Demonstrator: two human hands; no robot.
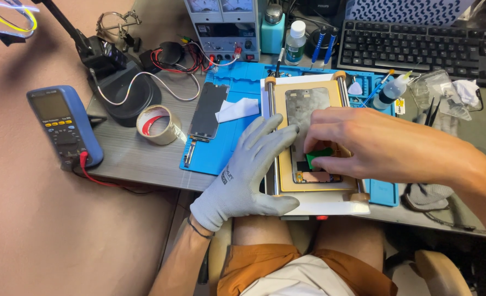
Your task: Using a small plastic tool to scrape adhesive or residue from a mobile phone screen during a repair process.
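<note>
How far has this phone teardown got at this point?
Done: a dark screen panel lies apart on the blue mat. In hand: the gloved left hand steadies the opened phone in its fixture while the bare right hand pinches a green pick. Left: internal parts remain seated.

I look down on a grey wood-grain tabletop [133, 159]. A blue silicone work mat [221, 153] covers its middle. To the left lie a blue multimeter [65, 126] with a red lead, a roll of clear tape [158, 125] and a black round lamp base [125, 96]. At the back stand a bench power supply [223, 27], a teal dispenser bottle [272, 30] and a black keyboard [418, 46].
</note>
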